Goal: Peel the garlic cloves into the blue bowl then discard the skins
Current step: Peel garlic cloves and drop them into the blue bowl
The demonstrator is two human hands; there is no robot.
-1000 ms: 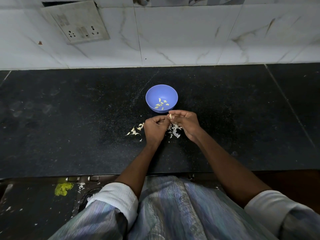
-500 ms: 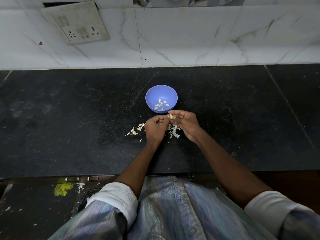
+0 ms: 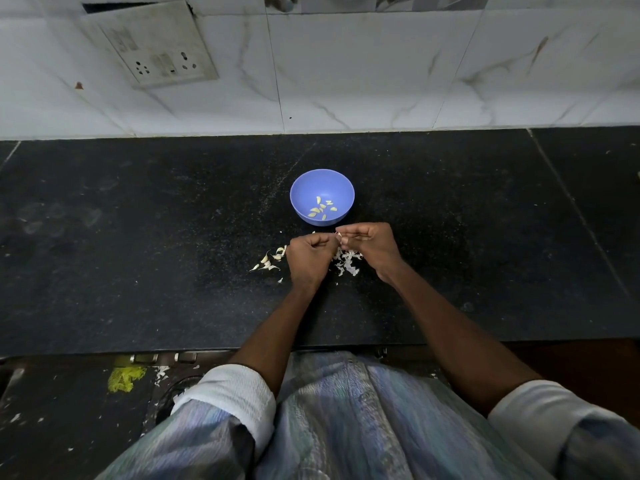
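Just short of the blue bowl [image 3: 322,197] rim, both hands' fingers [image 3: 349,233] pinch one garlic clove [image 3: 340,237] above scattered skins [image 3: 346,263].

Peeled cloves [image 3: 322,208] in blue bowl [image 3: 301,192]

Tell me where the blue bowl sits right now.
In the head view the blue bowl stands near the middle of the black counter, just beyond the two hands, with peeled cloves inside it and the white tiled wall farther back.
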